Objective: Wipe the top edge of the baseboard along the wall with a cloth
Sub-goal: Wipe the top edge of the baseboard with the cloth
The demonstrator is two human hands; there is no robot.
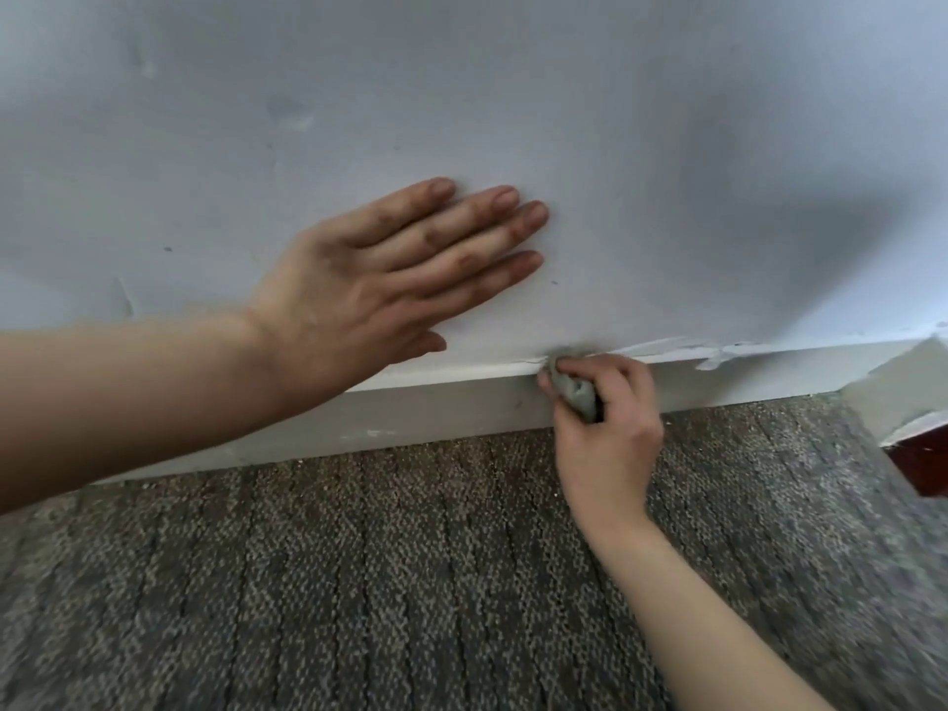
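A white baseboard runs along the foot of a pale wall, rising slightly toward the right. My right hand grips a small bunched grey-green cloth and holds it against the baseboard's top edge near the middle of the view. My left hand lies flat on the wall above the baseboard, fingers straight and together, to the left of the cloth. Most of the cloth is hidden inside my right fist.
Grey-brown patterned carpet covers the floor below the baseboard. Paint is chipped and peeling along the wall just above the baseboard at right. At the far right the wall turns a corner, with a dark red-brown surface behind it.
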